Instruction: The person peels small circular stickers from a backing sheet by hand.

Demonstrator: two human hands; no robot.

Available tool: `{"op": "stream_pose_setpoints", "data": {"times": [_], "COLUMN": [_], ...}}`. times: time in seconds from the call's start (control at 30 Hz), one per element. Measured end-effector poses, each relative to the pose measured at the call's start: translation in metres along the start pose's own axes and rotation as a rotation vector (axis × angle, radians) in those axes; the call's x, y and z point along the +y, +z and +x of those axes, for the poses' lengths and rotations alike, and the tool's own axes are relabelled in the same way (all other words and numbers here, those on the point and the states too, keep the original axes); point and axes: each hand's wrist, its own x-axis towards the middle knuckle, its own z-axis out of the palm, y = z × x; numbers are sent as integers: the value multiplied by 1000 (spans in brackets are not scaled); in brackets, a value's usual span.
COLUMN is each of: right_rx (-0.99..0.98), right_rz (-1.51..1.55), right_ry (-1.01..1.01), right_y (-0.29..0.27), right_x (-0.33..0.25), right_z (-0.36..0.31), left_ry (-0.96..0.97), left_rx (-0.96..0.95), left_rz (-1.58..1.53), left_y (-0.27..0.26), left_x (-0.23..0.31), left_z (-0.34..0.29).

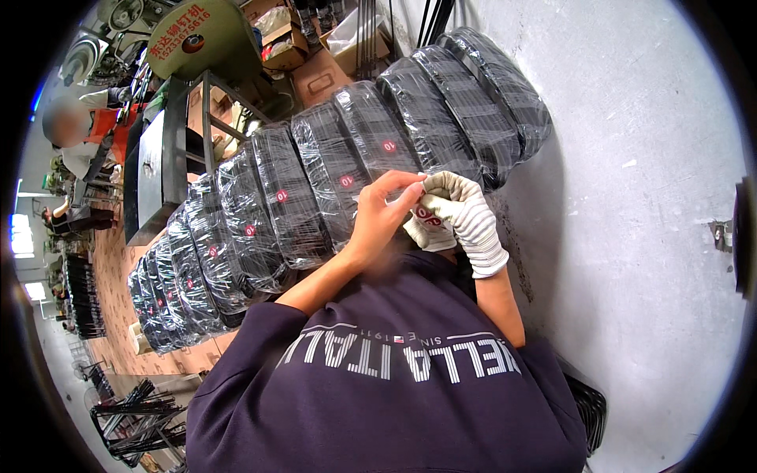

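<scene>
My bare left hand [378, 217] is raised in front of my chest, thumb and forefinger drawn together at the fingertips of my other hand. Whatever is between them is too small to make out. A white glove with grey stripes covers my right hand [471, 222], whose fingers are curled in. Under those fingers shows a white piece with red round marks [426, 212], like a strip of stickers. Just beyond both hands runs a long row of black bundles [315, 162] in clear wrap. Red round stickers [346, 181] mark several of them.
A pale wall [631, 197] rises on my right. Beyond the bundles stand a dark metal frame [154, 173], a green machine wheel [193, 39] and cardboard boxes [319, 77]. Another person [79, 158] is at the far left. Black metal frames [142, 418] lie stacked at lower left.
</scene>
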Motion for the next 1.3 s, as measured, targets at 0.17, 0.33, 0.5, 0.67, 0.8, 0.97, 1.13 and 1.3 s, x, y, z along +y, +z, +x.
{"op": "stream_pose_setpoints", "data": {"times": [0.17, 0.33, 0.5, 0.67, 0.8, 0.97, 1.13, 1.3], "right_rx": [68, 85, 201, 172, 236, 253, 278, 255], "right_rz": [-95, -89, 56, 113, 86, 107, 137, 123], "right_ry": [12, -6, -25, -59, -62, -78, -104, -122], "right_y": [3, -3, -16, -29, -25, -27, -36, -37], "right_x": [0, 0, 2, -4, -10, -15, -12, -16], "right_z": [0, -3, -14, -33, -45, -55, -54, -43], "left_ry": [-234, -313, -252, 252, 807, 808, 629, 463], "left_rx": [-66, -123, -67, 135, 49, -105, -169, -184], "left_rz": [-233, -298, -234, 477, 857, 898, 849, 504], "left_y": [-4, 1, 6, 15, 24, 40, 36, 22], "left_x": [-8, -11, -27, -33, -78, -101, -73, -11], "left_z": [2, 12, 47, 125, 160, 137, 91, 45]}}
